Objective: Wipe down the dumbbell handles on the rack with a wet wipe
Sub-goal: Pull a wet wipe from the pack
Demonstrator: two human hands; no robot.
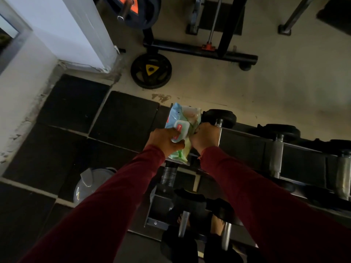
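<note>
Dumbbell handles [276, 158] lie in a row along the top tier of the dark dumbbell rack [245, 147], their black heads [221, 116] at the rack's far edge; more dumbbells [183, 223] sit on the lower tier, at the near edge of the rack. Above the rack's left end both hands hold a pack of wet wipes [183, 126], pale blue and green with a white flip lid [180, 129]. The left hand [164, 140] grips the pack's left side, fingers curled round it with the thumb near the lid. The right hand [205, 136] is closed in a fist against the pack's right side; whether it pinches a wipe or the wrapper cannot be told. Both arms wear dark red sleeves [252, 198]. A plastic bottle [168, 175] stands just below the pack at the rack's left end. On the black floor mats [123, 118] left of the rack sits a grey bin with a swing lid [91, 184]. A weight plate with a yellow centre [151, 71] lies on the pale floor beyond the mats.
</note>
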